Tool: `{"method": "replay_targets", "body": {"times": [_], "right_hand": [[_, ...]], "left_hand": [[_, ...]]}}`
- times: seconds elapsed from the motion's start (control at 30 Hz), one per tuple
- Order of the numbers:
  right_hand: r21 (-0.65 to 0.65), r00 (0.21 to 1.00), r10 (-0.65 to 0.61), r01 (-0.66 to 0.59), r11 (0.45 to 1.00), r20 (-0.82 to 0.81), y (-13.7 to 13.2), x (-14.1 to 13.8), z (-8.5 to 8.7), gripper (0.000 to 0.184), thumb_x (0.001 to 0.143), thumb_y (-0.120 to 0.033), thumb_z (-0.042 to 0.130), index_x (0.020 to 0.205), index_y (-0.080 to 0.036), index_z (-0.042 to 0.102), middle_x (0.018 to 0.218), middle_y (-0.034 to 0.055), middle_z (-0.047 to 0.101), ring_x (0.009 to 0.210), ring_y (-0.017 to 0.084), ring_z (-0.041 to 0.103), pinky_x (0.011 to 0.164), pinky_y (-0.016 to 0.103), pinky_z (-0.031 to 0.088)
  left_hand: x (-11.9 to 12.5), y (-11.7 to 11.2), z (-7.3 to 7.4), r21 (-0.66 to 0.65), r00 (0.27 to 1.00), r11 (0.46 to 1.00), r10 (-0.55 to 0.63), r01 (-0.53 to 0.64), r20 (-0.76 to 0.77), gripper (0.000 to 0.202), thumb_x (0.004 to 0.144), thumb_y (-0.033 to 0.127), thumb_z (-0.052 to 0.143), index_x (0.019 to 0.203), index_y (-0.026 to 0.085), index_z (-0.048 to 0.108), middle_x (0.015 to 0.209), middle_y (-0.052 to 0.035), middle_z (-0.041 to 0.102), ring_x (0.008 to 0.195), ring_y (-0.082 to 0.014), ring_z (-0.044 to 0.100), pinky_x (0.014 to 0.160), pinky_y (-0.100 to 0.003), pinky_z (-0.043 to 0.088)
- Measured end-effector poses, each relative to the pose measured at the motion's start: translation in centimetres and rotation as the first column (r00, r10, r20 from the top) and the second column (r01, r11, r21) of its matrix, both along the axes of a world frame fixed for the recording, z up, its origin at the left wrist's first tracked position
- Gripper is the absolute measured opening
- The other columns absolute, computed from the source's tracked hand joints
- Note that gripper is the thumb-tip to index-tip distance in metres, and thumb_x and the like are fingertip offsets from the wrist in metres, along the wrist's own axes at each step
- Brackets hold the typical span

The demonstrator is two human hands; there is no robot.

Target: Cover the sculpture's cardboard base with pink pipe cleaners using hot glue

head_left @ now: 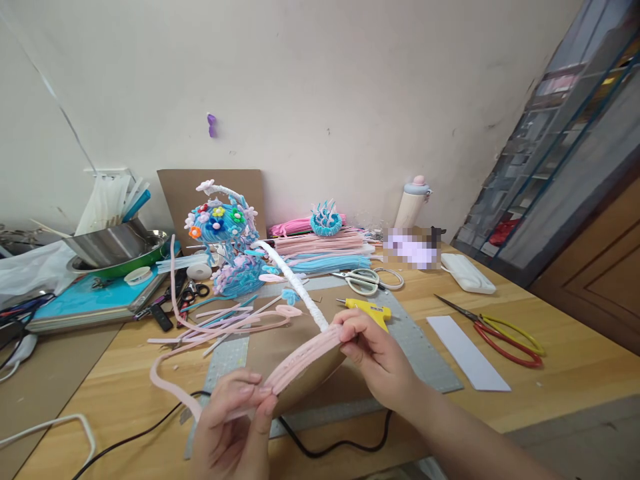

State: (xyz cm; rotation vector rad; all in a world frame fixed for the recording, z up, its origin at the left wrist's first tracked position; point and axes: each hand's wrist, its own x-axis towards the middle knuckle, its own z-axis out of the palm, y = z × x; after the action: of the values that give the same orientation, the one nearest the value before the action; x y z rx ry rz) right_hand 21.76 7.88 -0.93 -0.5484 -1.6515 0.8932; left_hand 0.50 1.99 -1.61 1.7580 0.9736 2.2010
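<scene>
A curved strip of pink pipe cleaners (303,360), laid side by side, stretches between my two hands above the table. My left hand (237,417) pinches its lower left end between thumb and fingers. At the upper right end, my right hand (375,357) grips the strip with fingertips pressed together. Just behind it, a white-wrapped stem (295,283) slants down toward the strip; whether they touch I cannot tell. A long pink pipe cleaner (170,380) loops out beside my left hand. Beyond my right hand lies a yellow glue gun (367,310).
A blue pipe-cleaner piece with colourful flowers (217,223) stands at the back left. Bundles of pipe cleaners (325,247) lie behind. Grey-handled scissors (367,280), red-and-yellow scissors (505,340) and a white card (467,353) are on the right. A black cable (340,450) runs across the front.
</scene>
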Motion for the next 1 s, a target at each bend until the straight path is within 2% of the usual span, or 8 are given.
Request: {"method": "replay_targets", "body": {"times": [0.17, 0.3, 0.43, 0.57, 0.73, 0.8, 0.93, 1.0], "right_hand": [[-0.091, 0.996, 0.041, -0.049, 0.995, -0.082, -0.3, 0.0, -0.1, 0.007, 0.102, -0.026, 0.058, 0.104, -0.033, 0.058, 0.109, 0.0010, 0.058, 0.099, 0.018, 0.054, 0.089, 0.031, 0.042], [-0.225, 0.980, 0.072, -0.113, 0.968, -0.183, -0.4, 0.2, 0.0, 0.011, 0.100, -0.037, 0.061, 0.106, -0.031, 0.055, 0.107, 0.0017, 0.060, 0.098, 0.019, 0.056, 0.087, 0.032, 0.044], [-0.356, 0.966, 0.042, -0.134, 0.925, -0.255, -0.3, 0.1, 0.5, 0.005, 0.100, -0.031, 0.059, 0.101, -0.029, 0.054, 0.098, 0.0000, 0.061, 0.091, 0.017, 0.056, 0.083, 0.031, 0.043], [-0.425, 0.962, 0.024, -0.143, 0.894, -0.273, -0.2, -0.2, 1.3, 0.010, 0.096, -0.026, 0.062, 0.095, -0.027, 0.052, 0.093, -0.0015, 0.061, 0.086, 0.016, 0.055, 0.081, 0.030, 0.042], [-0.442, 0.967, 0.013, -0.128, 0.888, -0.253, -0.2, -0.2, 1.4, 0.012, 0.094, -0.030, 0.064, 0.091, -0.029, 0.052, 0.091, -0.0035, 0.060, 0.086, 0.016, 0.053, 0.081, 0.029, 0.040], [-0.444, 0.977, 0.018, -0.113, 0.889, -0.213, -0.3, 0.0, 1.3, 0.003, 0.095, -0.030, 0.061, 0.093, -0.029, 0.059, 0.093, -0.0027, 0.060, 0.089, 0.017, 0.052, 0.082, 0.029, 0.039], [-0.438, 0.995, 0.039, -0.075, 0.896, -0.091, -0.7, 0.4, 2.0, 0.014, 0.094, -0.030, 0.060, 0.101, -0.029, 0.072, 0.099, -0.0003, 0.063, 0.096, 0.019, 0.053, 0.087, 0.030, 0.038], [-0.426, 0.999, 0.038, -0.047, 0.904, -0.029, -0.9, 0.3, 2.8, 0.012, 0.090, -0.028, 0.063, 0.096, -0.028, 0.073, 0.096, -0.0005, 0.062, 0.093, 0.020, 0.054, 0.086, 0.030, 0.038]], "left_hand": [[0.6, 0.0, 0.6, -0.005, 0.994, 0.995, -0.101, 0.101, 0.045, 0.023, 0.087, 0.005, 0.070, 0.104, 0.019, 0.065, 0.084, 0.0040, 0.076, 0.090, -0.0143, 0.076, 0.087, -0.025, 0.062], [0.8, -0.1, 0.9, 0.000, 0.995, 0.996, -0.093, 0.093, 0.042, 0.019, 0.087, 0.006, 0.071, 0.100, 0.018, 0.066, 0.082, 0.0033, 0.075, 0.088, -0.0139, 0.076, 0.083, -0.023, 0.062], [0.7, -0.2, 0.9, -0.007, 0.995, 0.995, -0.098, 0.098, 0.020, 0.019, 0.086, 0.007, 0.072, 0.100, 0.019, 0.066, 0.081, 0.0031, 0.075, 0.088, -0.0138, 0.076, 0.084, -0.023, 0.062], [0.7, -0.1, 0.8, -0.026, 0.996, 0.996, -0.089, 0.090, 0.030, 0.019, 0.087, 0.007, 0.071, 0.100, 0.019, 0.065, 0.082, 0.0035, 0.075, 0.088, -0.0135, 0.076, 0.083, -0.023, 0.063], [1.0, -0.1, 1.0, -0.033, 0.995, 0.996, -0.084, 0.086, 0.046, 0.019, 0.088, 0.009, 0.072, 0.101, 0.019, 0.065, 0.081, 0.0036, 0.075, 0.087, -0.0126, 0.076, 0.082, -0.021, 0.063], [1.1, -0.1, 1.0, -0.018, 0.995, 0.996, -0.085, 0.086, 0.047, 0.018, 0.087, 0.010, 0.072, 0.100, 0.020, 0.065, 0.080, 0.0037, 0.075, 0.086, -0.0128, 0.076, 0.082, -0.021, 0.063], [1.0, 0.0, 1.0, 0.002, 0.996, 0.996, -0.092, 0.092, 0.016, 0.018, 0.086, 0.009, 0.073, 0.100, 0.019, 0.066, 0.080, 0.0030, 0.075, 0.086, -0.0135, 0.076, 0.082, -0.023, 0.063], [0.9, 0.0, 1.0, -0.006, 0.995, 0.995, -0.099, 0.099, 0.009, 0.019, 0.086, 0.009, 0.074, 0.101, 0.019, 0.066, 0.081, 0.0027, 0.076, 0.087, -0.0139, 0.076, 0.082, -0.023, 0.063]]}}
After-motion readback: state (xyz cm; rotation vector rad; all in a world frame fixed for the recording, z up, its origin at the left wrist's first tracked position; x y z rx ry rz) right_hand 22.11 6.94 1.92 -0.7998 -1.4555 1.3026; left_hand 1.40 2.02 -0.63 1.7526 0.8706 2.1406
